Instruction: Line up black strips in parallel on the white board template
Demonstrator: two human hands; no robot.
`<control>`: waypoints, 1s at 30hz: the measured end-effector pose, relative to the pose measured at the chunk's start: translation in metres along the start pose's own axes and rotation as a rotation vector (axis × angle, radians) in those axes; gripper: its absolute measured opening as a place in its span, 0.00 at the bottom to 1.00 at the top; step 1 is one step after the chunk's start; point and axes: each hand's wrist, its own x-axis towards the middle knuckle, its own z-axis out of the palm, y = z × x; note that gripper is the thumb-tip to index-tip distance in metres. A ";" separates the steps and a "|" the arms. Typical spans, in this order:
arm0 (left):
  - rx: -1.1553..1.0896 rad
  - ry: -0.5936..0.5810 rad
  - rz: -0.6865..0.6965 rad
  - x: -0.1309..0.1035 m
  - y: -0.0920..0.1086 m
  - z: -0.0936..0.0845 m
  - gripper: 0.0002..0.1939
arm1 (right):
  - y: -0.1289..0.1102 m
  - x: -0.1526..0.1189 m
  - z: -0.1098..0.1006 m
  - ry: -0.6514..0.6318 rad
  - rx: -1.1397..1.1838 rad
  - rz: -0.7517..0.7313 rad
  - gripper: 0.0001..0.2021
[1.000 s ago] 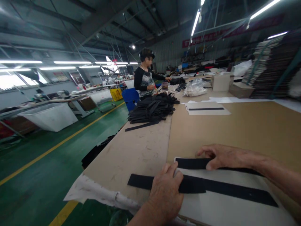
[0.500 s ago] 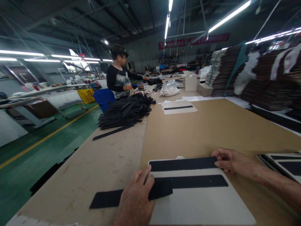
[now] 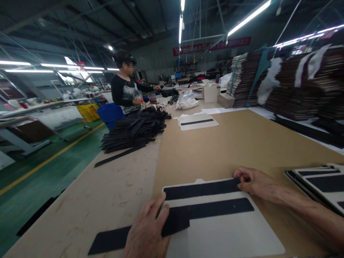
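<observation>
A white panel [image 3: 223, 234] lies flat before me, with an upper black strip [image 3: 201, 190] along its far edge and another black strip [image 3: 231, 208] below that. At the panel's left side, my left hand [image 3: 149, 227] is closed over a loose black strip [image 3: 109, 240], its fingertips touching the upper strip's left end. The loose strip sticks out on both sides of this hand and overlaps the lower strip. My right hand [image 3: 248, 182] pinches the upper strip's right end at the far right corner; its fingertips partly cover that end.
A heap of black strips [image 3: 134, 129] lies at the left, one single strip in front of it. Another striped panel [image 3: 198, 122] rests farther back. Stacked panels [image 3: 322, 182] are at the right. A co-worker [image 3: 126, 84] stands beyond the heap.
The view has turned slightly, so most things sit further left. Both hands remain at the upper strip's ends; the loose strip under my left hand is tilted a little more.
</observation>
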 end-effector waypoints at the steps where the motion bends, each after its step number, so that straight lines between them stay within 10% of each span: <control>1: 0.000 0.000 0.003 0.000 0.000 0.000 0.29 | -0.003 -0.001 0.000 0.006 -0.023 0.013 0.08; 10: -0.013 -0.072 -0.039 0.002 0.002 -0.002 0.30 | -0.015 -0.004 0.000 0.047 -0.180 0.050 0.08; 20: 0.005 -0.357 -0.110 0.030 0.024 -0.042 0.34 | -0.039 -0.021 0.013 0.155 -0.697 -0.285 0.18; 30: 0.092 -0.250 -0.079 0.042 0.041 -0.034 0.26 | -0.068 -0.033 0.047 0.177 -1.033 -0.537 0.35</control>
